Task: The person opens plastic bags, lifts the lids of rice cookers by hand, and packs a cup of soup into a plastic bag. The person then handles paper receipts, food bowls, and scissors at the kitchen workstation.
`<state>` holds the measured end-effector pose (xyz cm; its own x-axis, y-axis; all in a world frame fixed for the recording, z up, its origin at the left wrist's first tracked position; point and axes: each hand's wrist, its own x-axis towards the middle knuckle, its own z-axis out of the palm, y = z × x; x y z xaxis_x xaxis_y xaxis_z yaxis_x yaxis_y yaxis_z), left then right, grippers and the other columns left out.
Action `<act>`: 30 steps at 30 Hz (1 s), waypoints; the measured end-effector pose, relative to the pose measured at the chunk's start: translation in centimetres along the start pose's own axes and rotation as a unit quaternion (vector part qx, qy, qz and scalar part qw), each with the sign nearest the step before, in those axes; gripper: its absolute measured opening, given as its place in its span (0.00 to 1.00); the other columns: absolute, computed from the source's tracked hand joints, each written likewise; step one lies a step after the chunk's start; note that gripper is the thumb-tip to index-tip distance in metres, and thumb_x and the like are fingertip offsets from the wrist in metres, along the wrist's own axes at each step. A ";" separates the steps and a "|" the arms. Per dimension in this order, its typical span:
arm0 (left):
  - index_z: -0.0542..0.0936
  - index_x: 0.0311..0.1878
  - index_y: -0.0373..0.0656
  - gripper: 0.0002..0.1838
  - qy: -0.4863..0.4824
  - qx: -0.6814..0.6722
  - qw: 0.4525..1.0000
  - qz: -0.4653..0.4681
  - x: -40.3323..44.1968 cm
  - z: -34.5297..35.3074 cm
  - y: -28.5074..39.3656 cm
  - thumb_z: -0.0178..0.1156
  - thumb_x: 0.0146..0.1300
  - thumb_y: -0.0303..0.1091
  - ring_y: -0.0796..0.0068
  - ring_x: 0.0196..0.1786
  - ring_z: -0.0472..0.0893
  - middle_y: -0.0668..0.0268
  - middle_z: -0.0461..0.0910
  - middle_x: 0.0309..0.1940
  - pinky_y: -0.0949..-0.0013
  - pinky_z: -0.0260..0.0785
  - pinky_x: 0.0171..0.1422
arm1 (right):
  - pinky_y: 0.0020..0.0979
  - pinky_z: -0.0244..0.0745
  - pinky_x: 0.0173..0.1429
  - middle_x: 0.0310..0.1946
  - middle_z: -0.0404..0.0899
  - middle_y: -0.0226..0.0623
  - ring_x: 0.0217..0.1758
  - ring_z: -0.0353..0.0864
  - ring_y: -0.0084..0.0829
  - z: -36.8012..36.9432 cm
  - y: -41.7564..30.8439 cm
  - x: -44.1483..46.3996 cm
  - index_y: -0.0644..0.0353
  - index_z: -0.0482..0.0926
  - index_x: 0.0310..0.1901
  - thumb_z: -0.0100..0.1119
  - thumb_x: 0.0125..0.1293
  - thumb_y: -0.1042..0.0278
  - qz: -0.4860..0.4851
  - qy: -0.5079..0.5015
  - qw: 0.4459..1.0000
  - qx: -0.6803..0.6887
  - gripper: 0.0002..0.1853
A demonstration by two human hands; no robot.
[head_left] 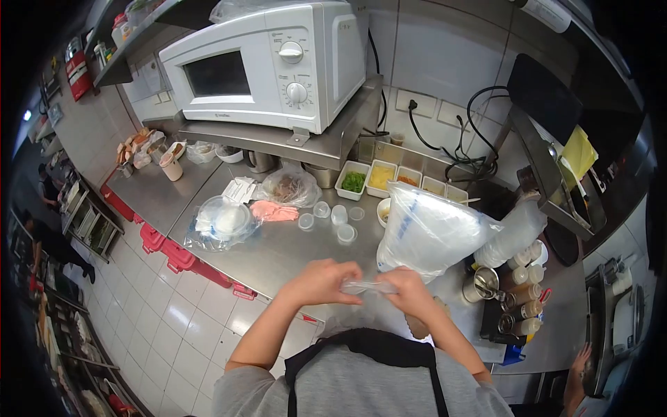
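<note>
- one steel counter (264,260) stretches ahead of both hands and off to either side of them.
- a white microwave (240,76), its door closed, sits on a raised metal shelf (278,131) well ahead of the left hand.
- a bulging bag (434,226) of clear plastic with blue markings rests just ahead of the right hand.
- white tubs (349,195) line up farther ahead, beyond that bag; the leftmost holds chopped greens, the next something yellow.
- a clear-wrapped bundle (229,219) of round containers lies ahead and left of the left hand.
- the left hand (323,281) curves, thumb and fingers parted around one end of a clear plastic piece (368,286); i cannot tell how firmly it grips.
- the right hand (408,288) pinches the other end, fingers bunched, so the piece spans the gap between both hands.
- several small clear cups (339,214) sit near, ahead of the left hand.
</note>
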<state>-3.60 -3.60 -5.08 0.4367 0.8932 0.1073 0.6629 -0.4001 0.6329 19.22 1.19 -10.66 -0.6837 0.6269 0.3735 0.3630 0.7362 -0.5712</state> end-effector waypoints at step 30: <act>0.81 0.28 0.37 0.08 0.127 -0.089 0.976 0.149 8.3 -2.9 5.0 0.70 0.49 0.30 0.76 0.27 0.80 0.64 0.80 0.24 0.75 0.70 0.32 | 0.24 0.68 0.33 0.23 0.78 0.33 0.27 0.75 0.24 -10.0 -4.4 -0.1 0.62 0.83 0.30 0.66 0.53 0.73 0.114 0.288 0.948 0.071 0.04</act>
<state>1.55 2.38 1.22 0.4140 0.7730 0.4807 0.4032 -0.6292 0.6645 24.01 0.42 -0.81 -0.1236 0.8310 0.5424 0.3420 0.5488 -0.7628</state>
